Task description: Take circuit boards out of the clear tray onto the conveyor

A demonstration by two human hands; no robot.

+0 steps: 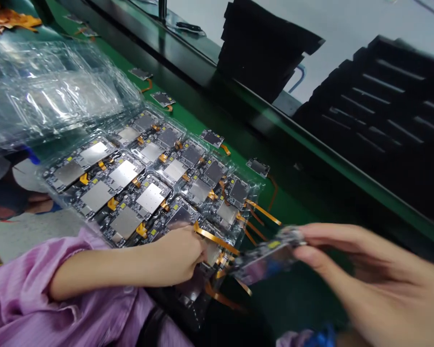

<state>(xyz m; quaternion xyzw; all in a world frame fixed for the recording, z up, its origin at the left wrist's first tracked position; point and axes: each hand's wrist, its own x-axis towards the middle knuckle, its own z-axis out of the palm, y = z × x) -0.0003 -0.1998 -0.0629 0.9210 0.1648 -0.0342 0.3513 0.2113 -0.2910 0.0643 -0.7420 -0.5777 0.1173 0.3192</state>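
Observation:
My right hand (369, 274) pinches the end of a circuit board (265, 260) between thumb and fingers, at the lower right. The board is tilted and slightly blurred, with orange flex cables near its left end. My left hand (181, 253) is closed over the near right part of a clear plastic tray (173, 185); its fingertips are hidden, so what they hold cannot be made out. Rows of circuit boards with silver shields (125, 173) and short orange connectors fill the tray. Several orange flex cables (264, 212) stick out past its right edge.
Stacked clear trays (58, 101) lie at the upper left. Single boards (212, 138) rest on the green surface (188, 120) behind the tray. Beyond a dark ledge stand stacks of black trays (260, 48). Part of another person shows at the left edge.

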